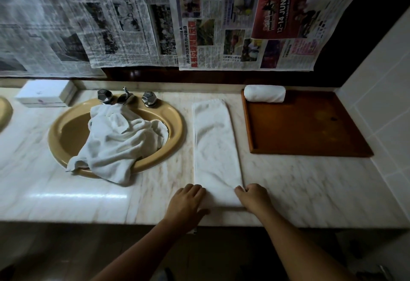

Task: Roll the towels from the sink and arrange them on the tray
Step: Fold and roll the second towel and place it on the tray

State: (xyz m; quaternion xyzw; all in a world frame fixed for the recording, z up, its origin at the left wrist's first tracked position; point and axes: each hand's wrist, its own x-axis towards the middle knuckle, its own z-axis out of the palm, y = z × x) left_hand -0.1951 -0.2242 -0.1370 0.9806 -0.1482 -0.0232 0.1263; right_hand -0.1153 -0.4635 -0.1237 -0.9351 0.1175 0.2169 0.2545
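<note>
Here my left hand (188, 201) pressed flat-fingered and my right hand (253, 194) pinched the folded towel (216, 147) at six o'clock, sink (55, 138) at nine, tray (310, 125) at two; I judged even, tight rolling best

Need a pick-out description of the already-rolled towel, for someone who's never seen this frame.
On the marble counter, right of the yellow sink, sits a brown wooden tray. The rolled towel lies at the tray's far left corner. It alone is a tight cylinder; the folded towel lies flat, and the crumpled towels heap in the sink.
</note>
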